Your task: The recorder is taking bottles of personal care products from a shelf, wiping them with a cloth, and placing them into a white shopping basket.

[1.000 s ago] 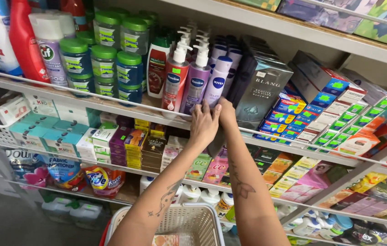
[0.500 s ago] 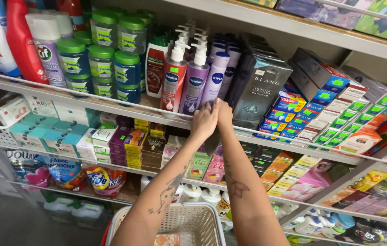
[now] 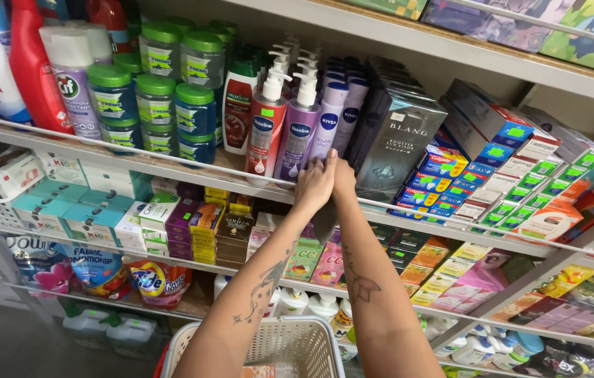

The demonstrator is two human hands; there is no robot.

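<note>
Reaching up from six o'clock in the head view, the left hand (image 3: 313,185) and right hand (image 3: 343,180) meet at the shelf edge (image 3: 171,170), fingers pressed flat together against the foot of a lilac lotion bottle (image 3: 326,126); whether they pinch it, I cannot tell. At nine o'clock stands a purple pump bottle (image 3: 297,136), at three o'clock a dark box (image 3: 398,143), leaving little side room. A white basket (image 3: 290,346) waits below.
</note>
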